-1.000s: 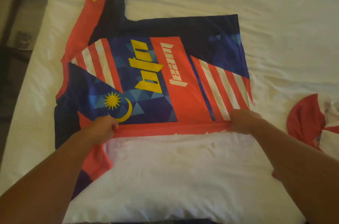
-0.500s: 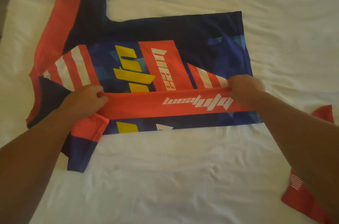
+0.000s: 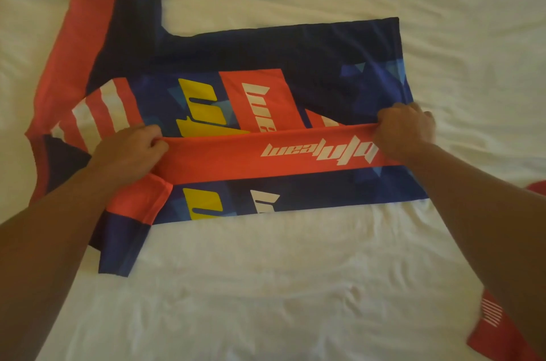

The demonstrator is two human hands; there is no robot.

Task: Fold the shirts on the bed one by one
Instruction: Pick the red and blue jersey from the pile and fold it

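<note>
Fabric: a slippery-looking jersey (image 3: 295,44) in navy, blue and red is spread on the white bed (image 3: 266,286), toward its far edge, with the collar end at the bed's left side and the hem end toward its right.
Long axis: the body of the jersey is laid left to right across the bed, so the fold line runs crosswise to the forearms.
Folded flap: the near long side is turned over onto the front, and a red band (image 3: 224,158) with white lettering is shown face up along the lifted edge.
Left hand (image 3: 130,151): the fingers are curled around the left end of the red band, which is gripped near the shoulder.
Right hand (image 3: 404,131): the right end of the band is pinched in a clenched grasp near the hem.
Key relation: the unfolded far half is placed directly beyond both hands, which are set level with each other, so neither hand is nearer and the flap can be judged ready to be carried away from the body.
Sleeves: one sleeve (image 3: 130,230) is left hanging toward the near edge; the other (image 3: 88,21) is extended toward the far left corner.
Second shirt (image 3: 496,331): a red garment is partly seen at the near right corner, unfolded as far as can be told.
</note>
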